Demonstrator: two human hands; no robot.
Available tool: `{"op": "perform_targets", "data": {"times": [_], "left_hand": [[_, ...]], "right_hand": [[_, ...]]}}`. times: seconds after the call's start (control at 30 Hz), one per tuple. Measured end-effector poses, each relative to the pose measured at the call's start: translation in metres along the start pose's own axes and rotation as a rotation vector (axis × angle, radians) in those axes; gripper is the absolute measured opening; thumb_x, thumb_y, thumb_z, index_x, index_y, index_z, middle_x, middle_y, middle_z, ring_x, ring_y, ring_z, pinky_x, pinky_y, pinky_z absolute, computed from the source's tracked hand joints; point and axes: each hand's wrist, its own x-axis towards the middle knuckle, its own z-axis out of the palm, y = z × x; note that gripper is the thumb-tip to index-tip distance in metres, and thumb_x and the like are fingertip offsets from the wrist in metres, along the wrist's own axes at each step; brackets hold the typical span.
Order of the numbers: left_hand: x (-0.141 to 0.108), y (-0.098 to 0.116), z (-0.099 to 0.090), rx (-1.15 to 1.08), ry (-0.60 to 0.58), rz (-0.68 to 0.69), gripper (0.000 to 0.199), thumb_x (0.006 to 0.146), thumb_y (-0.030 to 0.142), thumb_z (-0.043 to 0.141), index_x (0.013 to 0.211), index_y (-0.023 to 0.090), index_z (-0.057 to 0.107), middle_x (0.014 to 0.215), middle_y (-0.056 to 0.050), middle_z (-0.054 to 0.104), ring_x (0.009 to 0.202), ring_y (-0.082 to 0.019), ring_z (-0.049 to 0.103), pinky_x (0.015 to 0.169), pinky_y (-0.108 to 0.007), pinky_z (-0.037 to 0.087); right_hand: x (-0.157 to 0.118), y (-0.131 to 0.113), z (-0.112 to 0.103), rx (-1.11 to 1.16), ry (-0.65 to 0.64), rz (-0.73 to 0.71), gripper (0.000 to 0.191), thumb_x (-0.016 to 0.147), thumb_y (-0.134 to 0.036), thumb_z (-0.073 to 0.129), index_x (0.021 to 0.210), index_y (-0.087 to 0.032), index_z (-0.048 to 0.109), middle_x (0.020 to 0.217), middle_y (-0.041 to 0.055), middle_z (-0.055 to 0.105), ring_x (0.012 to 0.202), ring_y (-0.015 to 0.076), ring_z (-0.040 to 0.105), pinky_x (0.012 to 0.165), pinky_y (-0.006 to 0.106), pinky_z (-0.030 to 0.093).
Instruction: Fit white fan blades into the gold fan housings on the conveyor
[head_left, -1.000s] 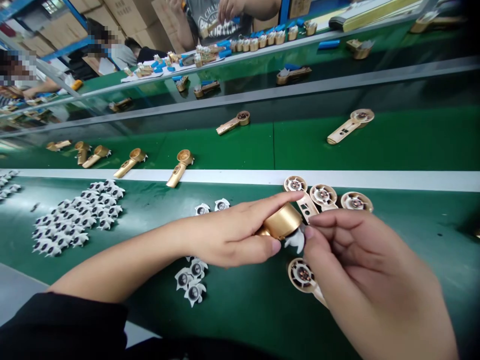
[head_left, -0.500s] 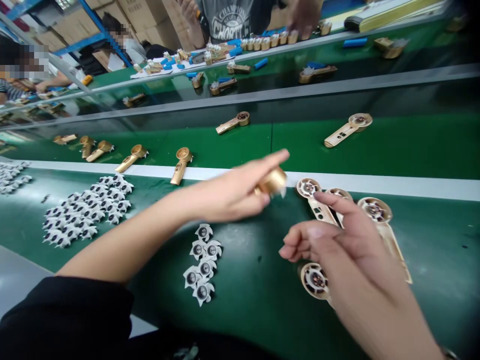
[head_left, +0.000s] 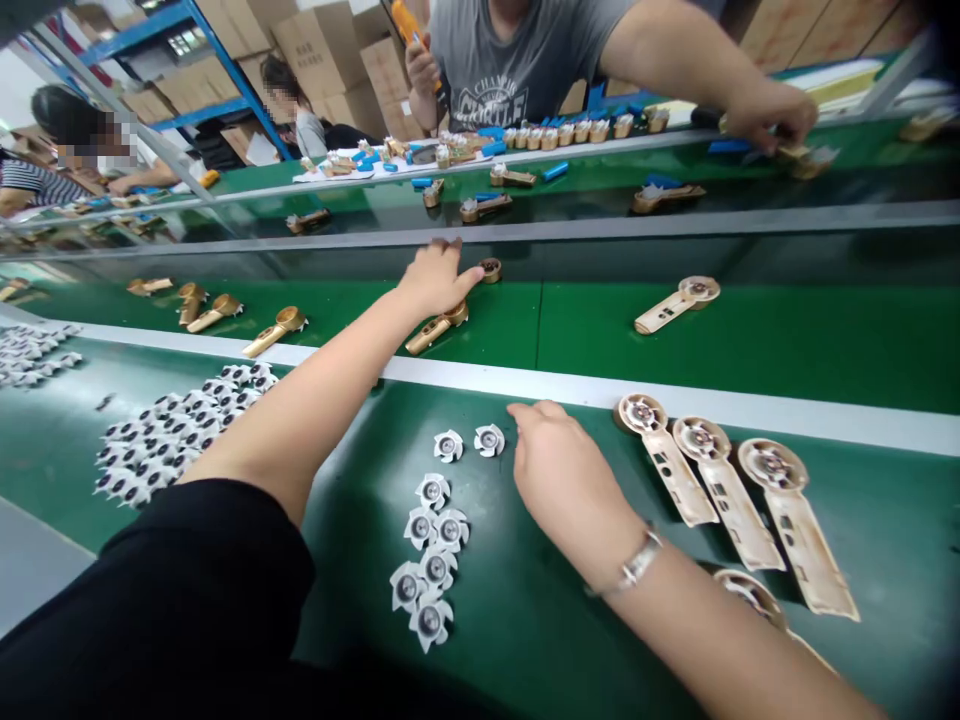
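My left hand (head_left: 439, 280) reaches over the green belt (head_left: 585, 330), fingers apart, beside a round-headed gold casing (head_left: 489, 269). Just below its palm lies another gold casing (head_left: 431, 333). My right hand (head_left: 551, 450) is low over the near green surface, its fingers bent together; what they hold, if anything, is hidden. A white fan wheel (head_left: 489, 440) lies just left of its fingertips, with a second wheel (head_left: 448, 445) beside it. Several more wheels (head_left: 437, 567) form a column below. Pale casing halves (head_left: 772, 465) lie in a row to the right.
A large cluster of fan wheels (head_left: 161, 440) lies at the left. More gold casings (head_left: 277, 330) rest on the belt, and a pale casing (head_left: 679, 305) is at its right. Across the belt a person (head_left: 517, 60) handles parts near blue cylinders (head_left: 555, 171).
My left hand has moved away to the belt, and the gold piece it held has left it. My right hand has moved left from the casings. Two wheels now show near its fingertips.
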Motion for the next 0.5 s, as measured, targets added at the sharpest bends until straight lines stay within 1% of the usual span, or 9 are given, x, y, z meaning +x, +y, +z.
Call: {"op": "perform_targets", "data": {"times": [0.07,0.13,0.2,0.27,0.3,0.4,0.47,0.5], "left_hand": [[0.017,0.003,0.005,-0.026,-0.074,0.001,0.060,0.098,0.051,0.044,0.145,0.013,0.041,0.147,-0.021,0.044,0.131,-0.035,0.047,0.105,-0.054,0.042],[0.030,0.006,0.010,-0.046,-0.135,0.019,0.045,0.095,0.042,0.056,0.133,0.016,0.053,0.135,-0.014,0.056,0.117,-0.028,0.059,0.097,-0.051,0.051],[0.039,0.007,0.011,-0.053,-0.177,0.023,0.037,0.094,0.035,0.060,0.126,0.016,0.058,0.126,-0.011,0.060,0.108,-0.024,0.063,0.091,-0.047,0.055],[0.045,0.006,0.008,-0.051,-0.203,0.003,0.035,0.094,0.034,0.060,0.124,0.016,0.058,0.124,-0.011,0.061,0.106,-0.024,0.063,0.089,-0.045,0.056],[0.047,0.005,0.005,-0.052,-0.209,-0.011,0.035,0.094,0.034,0.060,0.124,0.016,0.058,0.124,-0.011,0.061,0.106,-0.024,0.063,0.089,-0.045,0.056],[0.048,0.004,-0.008,-0.087,-0.166,-0.042,0.035,0.093,0.034,0.061,0.123,0.016,0.059,0.125,-0.011,0.061,0.107,-0.024,0.063,0.090,-0.045,0.055],[0.040,0.008,-0.018,-0.145,-0.091,-0.040,0.037,0.094,0.034,0.061,0.125,0.014,0.057,0.125,-0.012,0.060,0.109,-0.025,0.062,0.092,-0.046,0.054],[0.032,0.012,-0.022,-0.185,-0.053,-0.028,0.038,0.094,0.032,0.060,0.126,0.013,0.055,0.124,-0.014,0.061,0.108,-0.026,0.062,0.092,-0.046,0.053]], "right_hand": [[0.015,-0.002,0.002,0.009,-0.014,-0.038,0.037,0.090,-0.005,0.041,0.110,-0.016,0.071,0.105,0.0140,0.062,0.102,0.0244,0.061,0.084,0.033,0.046],[0.022,-0.003,0.007,0.019,-0.033,-0.068,0.031,0.091,-0.011,0.047,0.105,-0.019,0.073,0.103,0.0123,0.062,0.101,0.0232,0.060,0.084,0.031,0.045],[0.025,-0.005,0.011,0.030,-0.050,-0.084,0.024,0.090,-0.015,0.053,0.095,-0.021,0.075,0.099,0.0107,0.062,0.098,0.0223,0.060,0.083,0.030,0.044],[0.025,-0.008,0.013,0.044,-0.063,-0.094,0.019,0.088,-0.015,0.055,0.084,-0.021,0.074,0.095,0.0094,0.063,0.095,0.0214,0.060,0.082,0.029,0.044],[0.024,-0.009,0.012,0.051,-0.066,-0.096,0.019,0.087,-0.014,0.055,0.082,-0.020,0.072,0.095,0.0092,0.063,0.094,0.0210,0.061,0.080,0.028,0.043],[0.017,-0.009,0.002,0.080,-0.055,-0.083,0.018,0.088,-0.012,0.051,0.083,-0.018,0.066,0.087,0.0076,0.066,0.081,0.0186,0.062,0.072,0.028,0.043],[0.008,-0.003,-0.013,0.101,-0.039,-0.062,0.018,0.090,-0.012,0.047,0.081,-0.018,0.062,0.074,0.0038,0.065,0.068,0.0163,0.061,0.063,0.027,0.041],[0.002,0.002,-0.021,0.119,-0.028,-0.050,0.018,0.090,-0.014,0.046,0.080,-0.019,0.060,0.069,0.0018,0.064,0.063,0.0155,0.060,0.060,0.026,0.040]]}}
